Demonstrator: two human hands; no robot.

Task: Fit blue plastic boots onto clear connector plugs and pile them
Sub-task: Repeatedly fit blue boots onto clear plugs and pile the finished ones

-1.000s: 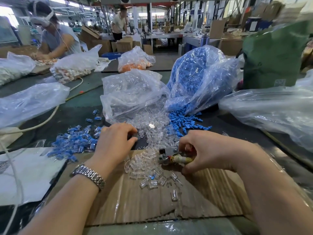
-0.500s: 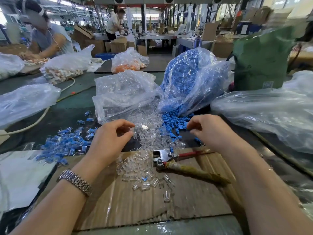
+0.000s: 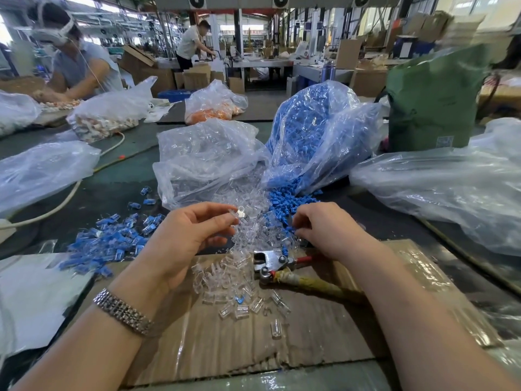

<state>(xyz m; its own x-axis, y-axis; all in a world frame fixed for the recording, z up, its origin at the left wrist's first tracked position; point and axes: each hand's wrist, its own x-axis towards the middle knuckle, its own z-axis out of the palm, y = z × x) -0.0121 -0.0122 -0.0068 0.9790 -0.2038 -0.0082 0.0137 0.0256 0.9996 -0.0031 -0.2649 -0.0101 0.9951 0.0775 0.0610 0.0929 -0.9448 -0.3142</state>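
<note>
Covering the near edge of the dark green tabletop (image 3: 118, 190) is a sheet of taped cardboard (image 3: 282, 340), worn and creased, with a white sheet (image 3: 31, 297) beside it toward the left edge. The room behind is a factory hall with long benches, stacked cardboard boxes (image 3: 197, 76) and round fans high on the far wall. Two other people work there, one seated at the far left corner and one standing further back. No brand or readable writing shows; a small label on the green bag (image 3: 434, 97) at the far right is too blurred to read.

The left hand (image 3: 183, 238), a metal watch (image 3: 124, 311) on its wrist, pinches one clear plug (image 3: 238, 214) between thumb and fingertips, raised just above the loose clear plugs (image 3: 248, 235) spilling from a clear bag (image 3: 208, 159) at the middle of the tabletop. More clear plugs lie scattered on the cardboard. The right hand (image 3: 327, 230) reaches with curled fingers into the blue boots (image 3: 284, 200) spilling from a bag of blue boots (image 3: 315, 131); I cannot tell whether it has one in its grasp. Finished blue-booted plugs (image 3: 110, 244) are piled toward the left, partly on the cardboard's corner. Pliers (image 3: 270, 263) with a taped handle lie on the cardboard just below the right hand. Other plastic bags (image 3: 439, 187) sit along both sides.
</note>
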